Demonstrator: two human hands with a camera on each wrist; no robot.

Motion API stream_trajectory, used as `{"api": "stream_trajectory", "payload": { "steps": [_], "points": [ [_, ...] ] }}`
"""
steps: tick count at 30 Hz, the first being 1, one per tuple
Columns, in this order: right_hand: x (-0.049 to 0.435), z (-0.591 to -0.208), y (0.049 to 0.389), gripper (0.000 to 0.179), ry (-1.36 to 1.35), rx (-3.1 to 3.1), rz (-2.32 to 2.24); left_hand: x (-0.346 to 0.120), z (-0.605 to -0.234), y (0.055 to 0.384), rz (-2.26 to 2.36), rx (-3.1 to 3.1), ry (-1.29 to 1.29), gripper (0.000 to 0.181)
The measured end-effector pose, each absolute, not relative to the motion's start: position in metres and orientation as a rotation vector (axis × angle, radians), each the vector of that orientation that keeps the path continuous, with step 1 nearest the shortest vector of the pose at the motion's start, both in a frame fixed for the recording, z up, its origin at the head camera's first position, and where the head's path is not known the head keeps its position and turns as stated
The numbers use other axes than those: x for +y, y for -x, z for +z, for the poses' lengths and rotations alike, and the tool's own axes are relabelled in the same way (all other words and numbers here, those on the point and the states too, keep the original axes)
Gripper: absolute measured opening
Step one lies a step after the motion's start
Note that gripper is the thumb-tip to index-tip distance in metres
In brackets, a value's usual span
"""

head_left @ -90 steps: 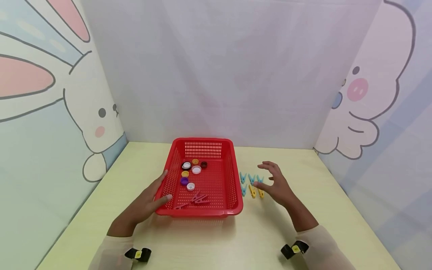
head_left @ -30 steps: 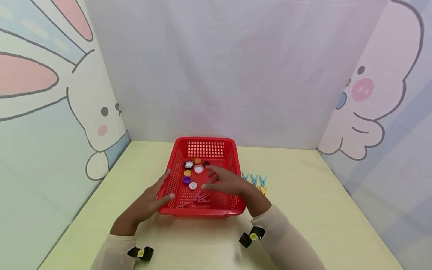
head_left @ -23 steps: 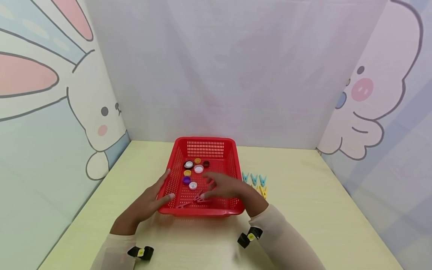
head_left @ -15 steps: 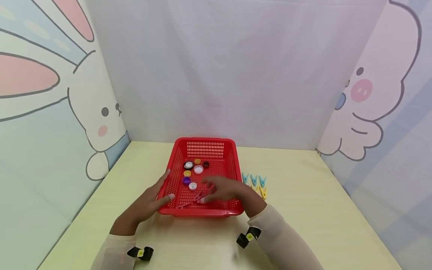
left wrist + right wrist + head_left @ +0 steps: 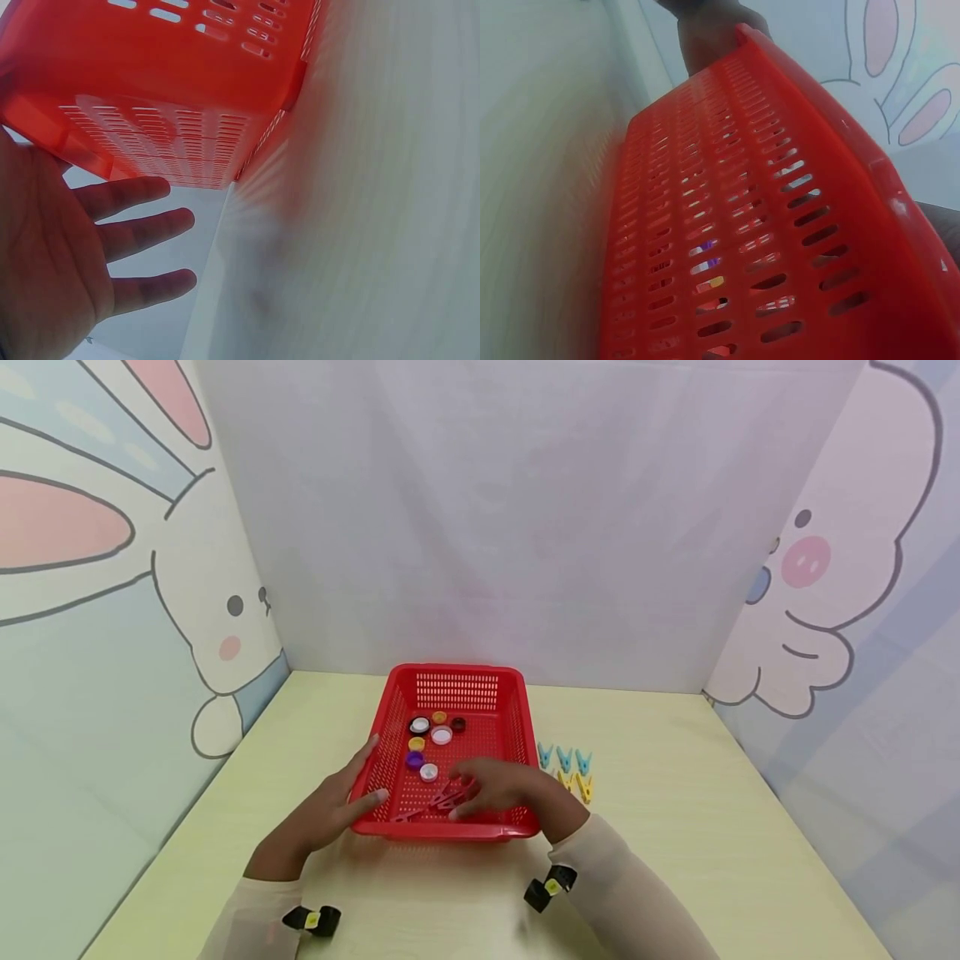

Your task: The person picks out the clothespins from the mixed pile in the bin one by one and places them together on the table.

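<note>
Head view: high vantage, facing forward and down, far enough to take in the whole worktop point(image 5: 675, 827), the red basket point(image 5: 517, 760), both hands and the enclosure walls. Left wrist view: very close and low, at the basket's outer wall point(image 5: 172, 90), looking along the worktop point(image 5: 390, 195) with the left hand point(image 5: 67, 255) in the foreground. Right wrist view: also very close, pressed near the basket's slotted wall point(image 5: 780, 225), looking up along it towards a wall panel. All three views share the basket; the head and left wrist views share the left hand point(image 5: 330, 814).
</note>
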State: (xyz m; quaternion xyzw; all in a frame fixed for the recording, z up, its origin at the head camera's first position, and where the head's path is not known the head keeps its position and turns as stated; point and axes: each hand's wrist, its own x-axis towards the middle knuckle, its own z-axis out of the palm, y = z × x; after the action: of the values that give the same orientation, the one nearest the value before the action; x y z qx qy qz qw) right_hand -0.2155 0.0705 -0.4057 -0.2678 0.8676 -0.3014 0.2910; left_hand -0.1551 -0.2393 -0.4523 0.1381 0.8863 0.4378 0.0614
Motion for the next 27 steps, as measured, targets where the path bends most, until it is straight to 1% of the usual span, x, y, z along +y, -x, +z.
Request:
{"api": "stream_trajectory", "payload": {
  "steps": [17, 27],
  "points": [
    [0.0666, -0.4077, 0.2134, 0.071, 0.695, 2.379, -0.676, -0.2376, -0.4504, 0.1538, 1.318, 2.676, -0.386, 0.108],
    [0.067, -0.4084, 0.2113, 0.066, 0.729, 2.401, -0.689, -0.2392, -0.4531, 0.1556, 1.318, 2.674, -0.374, 0.106]
  ]
}}
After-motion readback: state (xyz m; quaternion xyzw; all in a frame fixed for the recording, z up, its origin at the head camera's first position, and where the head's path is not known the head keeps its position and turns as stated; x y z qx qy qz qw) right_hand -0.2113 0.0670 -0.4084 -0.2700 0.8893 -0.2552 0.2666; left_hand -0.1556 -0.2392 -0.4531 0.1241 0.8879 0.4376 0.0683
